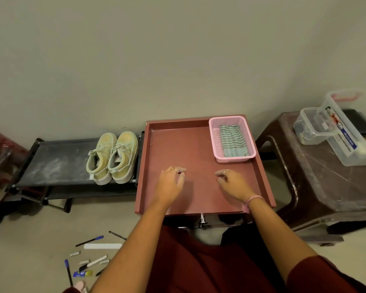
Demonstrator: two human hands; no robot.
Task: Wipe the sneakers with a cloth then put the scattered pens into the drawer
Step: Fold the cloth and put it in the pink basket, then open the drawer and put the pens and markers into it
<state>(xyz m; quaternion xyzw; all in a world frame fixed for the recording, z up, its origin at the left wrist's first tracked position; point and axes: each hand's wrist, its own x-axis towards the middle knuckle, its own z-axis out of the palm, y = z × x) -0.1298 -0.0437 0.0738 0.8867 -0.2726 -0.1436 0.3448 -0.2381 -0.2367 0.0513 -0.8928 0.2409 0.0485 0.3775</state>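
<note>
Two hands hover over the reddish-brown tray-like surface (178,149) of a small cabinet: the left hand (170,182) and the right hand (232,182) are side by side but apart, each with fingers loosely curled and holding nothing. A pink band sits on the right wrist. At the far right corner of the surface stands a pink perforated plastic basket (215,142) with a folded green-and-white striped cloth (232,140) inside it. Left of the cabinet, a pair of pale yellow-green lace-up sneakers (112,158) rests side by side on a black low shoe rack (57,161), toes toward the wall. On the floor at lower left lie the scattered pens (89,241), blue-capped, black and white ones among them, well apart from the cabinet. A metal drawer knob (202,218) shows just below the surface's near edge. To the right, a dark brown plastic stool (315,176) carries clear plastic containers (334,132).
</note>
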